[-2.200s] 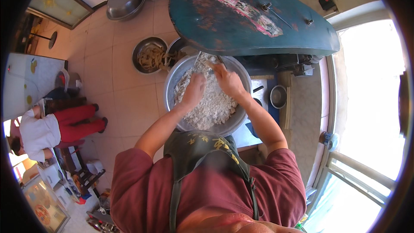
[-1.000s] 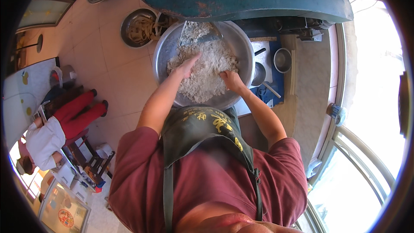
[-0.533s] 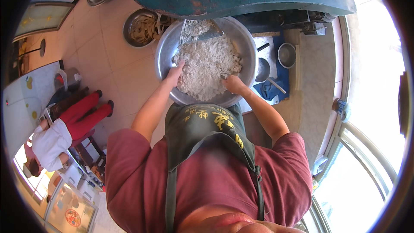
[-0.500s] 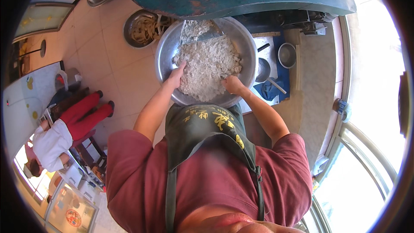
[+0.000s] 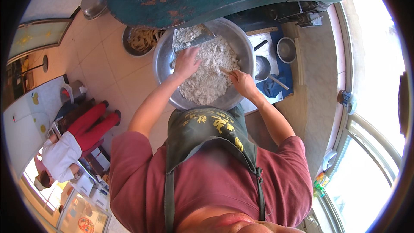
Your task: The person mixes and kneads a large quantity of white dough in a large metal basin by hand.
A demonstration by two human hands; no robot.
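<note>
A large metal bowl [image 5: 245, 43] in front of me holds a pale, crumbly flour mixture [image 5: 209, 88]. My left hand [image 5: 187, 63] lies on the mixture in the left part of the bowl, its fingers partly apart and partly hidden. Over the bowl's right side my right hand [image 5: 244, 83] is closed, with a thin brownish thing projecting from its fingers toward the mixture. I cannot make out what that is. At the far side, a grey flat-edged panel [image 5: 203, 39] reaches into the bowl, with more of the mixture behind its edge.
A worn green machine housing [image 5: 172, 0] overhangs the far rim. Left of the bowl stands a metal basin [image 5: 128, 45] with pale strips. At right are a small bowl [image 5: 286, 50], a saucepan [image 5: 262, 67] and a blue cloth [image 5: 271, 88]. Another person [image 5: 64, 153] is at far left.
My left hand has moved from the bowl's left edge farther in, over the mixture. The right hand has shifted slightly right, and the thin thing at its fingers shows more.
</note>
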